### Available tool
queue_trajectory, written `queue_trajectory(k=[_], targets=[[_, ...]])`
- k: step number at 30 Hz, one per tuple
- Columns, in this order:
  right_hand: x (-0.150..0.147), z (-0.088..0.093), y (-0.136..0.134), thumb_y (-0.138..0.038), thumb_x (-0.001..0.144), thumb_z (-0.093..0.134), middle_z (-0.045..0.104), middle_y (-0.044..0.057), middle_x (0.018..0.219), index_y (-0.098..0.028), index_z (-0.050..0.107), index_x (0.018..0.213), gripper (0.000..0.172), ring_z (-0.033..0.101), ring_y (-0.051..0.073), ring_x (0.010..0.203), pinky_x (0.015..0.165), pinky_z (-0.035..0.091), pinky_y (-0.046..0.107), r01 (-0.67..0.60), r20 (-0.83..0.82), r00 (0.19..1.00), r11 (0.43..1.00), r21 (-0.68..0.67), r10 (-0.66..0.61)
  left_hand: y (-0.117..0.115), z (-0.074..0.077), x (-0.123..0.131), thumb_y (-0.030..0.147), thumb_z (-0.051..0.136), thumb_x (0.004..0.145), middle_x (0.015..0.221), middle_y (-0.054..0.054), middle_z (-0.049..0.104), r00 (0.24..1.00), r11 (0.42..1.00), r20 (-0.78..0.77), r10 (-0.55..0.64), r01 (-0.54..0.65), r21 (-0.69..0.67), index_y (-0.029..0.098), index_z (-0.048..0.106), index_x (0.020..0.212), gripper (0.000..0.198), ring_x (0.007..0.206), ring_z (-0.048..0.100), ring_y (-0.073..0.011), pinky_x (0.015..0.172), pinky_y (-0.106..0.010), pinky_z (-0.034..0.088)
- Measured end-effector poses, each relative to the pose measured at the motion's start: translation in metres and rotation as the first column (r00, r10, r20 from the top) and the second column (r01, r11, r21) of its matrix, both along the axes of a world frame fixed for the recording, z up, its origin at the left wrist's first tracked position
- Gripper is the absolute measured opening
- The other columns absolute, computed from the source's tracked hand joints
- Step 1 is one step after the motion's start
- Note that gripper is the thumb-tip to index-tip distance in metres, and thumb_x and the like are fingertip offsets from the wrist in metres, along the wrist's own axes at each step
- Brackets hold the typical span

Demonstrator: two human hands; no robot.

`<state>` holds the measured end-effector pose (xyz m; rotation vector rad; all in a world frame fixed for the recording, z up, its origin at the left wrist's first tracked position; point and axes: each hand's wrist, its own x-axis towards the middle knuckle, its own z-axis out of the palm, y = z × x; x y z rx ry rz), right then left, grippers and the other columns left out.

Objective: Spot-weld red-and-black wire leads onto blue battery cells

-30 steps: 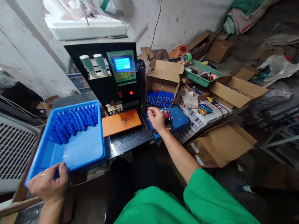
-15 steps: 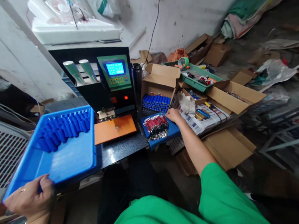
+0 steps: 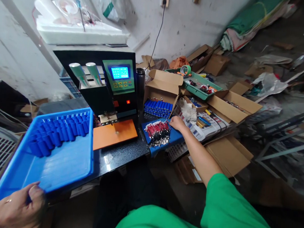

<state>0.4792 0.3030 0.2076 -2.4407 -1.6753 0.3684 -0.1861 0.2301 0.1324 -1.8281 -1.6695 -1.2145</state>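
My left hand [image 3: 18, 205] is curled over the near rim of a blue plastic tray [image 3: 62, 172], with the thumb on top. Blue-wrapped cylindrical battery cells [image 3: 56, 132] stand in rows at the tray's far side. My right hand [image 3: 177, 123] is closed at the right edge of a blue mat [image 3: 175, 135]; whatever its fingertips hold is hidden. Beside it on the mat lies a pile of short red and black wires [image 3: 157, 131] with white connectors at one end and bare-looking metal tips at the other.
A black machine with a lit screen [image 3: 120, 72] stands behind an orange plate [image 3: 115, 134]. A cardboard box [image 3: 165, 89] of blue cells and a dark bottle [image 3: 140, 84] are beside it. Farther right are a green tray [image 3: 200, 91], an open carton [image 3: 234, 103] and newspaper with tools.
The view has tilted slightly. My left hand and the tray's near corner appear lower and farther left. My right hand stays by the wires, slightly farther from them.
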Motion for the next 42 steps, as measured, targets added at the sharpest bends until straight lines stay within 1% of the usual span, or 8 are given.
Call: queue_trajectory(k=[3, 8, 17, 27, 30, 33, 39, 42], targets=[[0.004, -0.005, -0.002, -0.022, 0.084, 0.061, 0.075, 0.012, 0.1, -0.018, 0.077, 0.094, 0.019, 0.07, 0.025, 0.097, 0.075, 0.046, 0.026, 0.003, -0.045, 0.999, 1.0, 0.027, -0.002, 0.0, -0.002, -0.001, 0.036, 0.052, 0.075, 0.053, -0.006, 0.059, 0.986, 0.993, -0.165, -0.002, 0.021, 0.116, 0.018, 0.075, 0.084, 0.031, 0.055, 0.046, -0.0213, 0.058, -0.032, 0.028], [0.003, -0.007, 0.005, -0.026, 0.088, 0.057, 0.076, 0.011, 0.102, -0.019, 0.078, 0.094, 0.023, 0.07, 0.024, 0.099, 0.077, 0.047, 0.025, 0.075, -0.061, 0.996, 0.99, 0.123, -0.068, -0.004, 0.007, 0.006, 0.033, 0.05, 0.079, 0.053, -0.005, 0.057, 0.973, 0.994, -0.229, -0.01, 0.036, 0.108, 0.018, 0.075, 0.093, 0.032, 0.057, 0.049, -0.0239, 0.058, -0.034, 0.029], [-0.003, -0.002, 0.007, -0.025, 0.082, 0.064, 0.075, 0.013, 0.098, -0.018, 0.078, 0.091, 0.018, 0.07, 0.024, 0.096, 0.073, 0.045, 0.024, 0.015, -0.012, 1.0, 1.0, 0.021, -0.015, -0.008, 0.025, 0.021, 0.027, 0.055, 0.081, 0.048, -0.002, 0.05, 0.954, 0.971, -0.297, -0.045, 0.111, 0.21, 0.016, 0.074, 0.088, 0.023, 0.05, 0.043, -0.0202, 0.054, -0.031, 0.026], [-0.002, 0.007, -0.013, -0.024, 0.084, 0.061, 0.074, 0.008, 0.088, -0.018, 0.075, 0.085, 0.015, 0.068, 0.021, 0.088, 0.069, 0.042, 0.024, 0.013, -0.041, 0.999, 0.991, 0.134, -0.007, -0.009, 0.025, 0.024, 0.028, 0.055, 0.082, 0.049, -0.002, 0.049, 0.956, 0.971, -0.292, -0.029, 0.096, 0.218, 0.014, 0.074, 0.087, 0.024, 0.052, 0.043, -0.0197, 0.055, -0.031, 0.025], [-0.008, 0.006, -0.02, -0.025, 0.088, 0.058, 0.073, 0.007, 0.09, -0.017, 0.074, 0.089, 0.018, 0.067, 0.019, 0.087, 0.072, 0.042, 0.023, -0.027, -0.05, 0.998, 0.961, 0.276, 0.043, -0.011, 0.027, 0.025, 0.029, 0.056, 0.083, 0.049, -0.002, 0.049, 0.962, 0.975, -0.272, -0.039, 0.096, 0.201, 0.015, 0.074, 0.084, 0.023, 0.053, 0.044, -0.0193, 0.057, -0.031, 0.026], [-0.015, 0.002, -0.028, -0.026, 0.092, 0.054, 0.072, 0.008, 0.095, -0.016, 0.073, 0.091, 0.021, 0.065, 0.018, 0.088, 0.077, 0.043, 0.024, -0.123, -0.009, 0.99, 0.889, 0.442, 0.142, -0.014, 0.03, 0.029, 0.033, 0.057, 0.085, 0.051, -0.003, 0.052, 0.97, 0.985, -0.242, -0.037, 0.076, 0.152, 0.016, 0.072, 0.08, 0.024, 0.054, 0.045, -0.019, 0.058, -0.031, 0.027], [-0.021, -0.004, -0.034, -0.022, 0.086, 0.057, 0.072, 0.006, 0.085, -0.017, 0.071, 0.08, 0.016, 0.064, 0.019, 0.082, 0.072, 0.041, 0.025, -0.117, -0.077, 0.985, 0.929, 0.351, 0.153, -0.017, 0.032, 0.031, 0.038, 0.056, 0.087, 0.051, -0.004, 0.054, 0.976, 0.992, -0.217, -0.015, 0.041, 0.119, 0.016, 0.072, 0.077, 0.028, 0.053, 0.046, -0.0186, 0.06, -0.031, 0.028], [-0.023, -0.006, -0.033, -0.025, 0.083, 0.057, 0.071, 0.005, 0.08, -0.016, 0.07, 0.079, 0.017, 0.064, 0.018, 0.08, 0.072, 0.043, 0.025, -0.068, -0.236, 0.955, 0.904, 0.422, 0.181, -0.016, 0.029, 0.029, 0.037, 0.056, 0.087, 0.053, -0.005, 0.057, 0.972, 0.992, -0.233, -0.022, 0.051, 0.116, 0.015, 0.073, 0.078, 0.029, 0.054, 0.047, -0.0184, 0.06, -0.03, 0.029]])
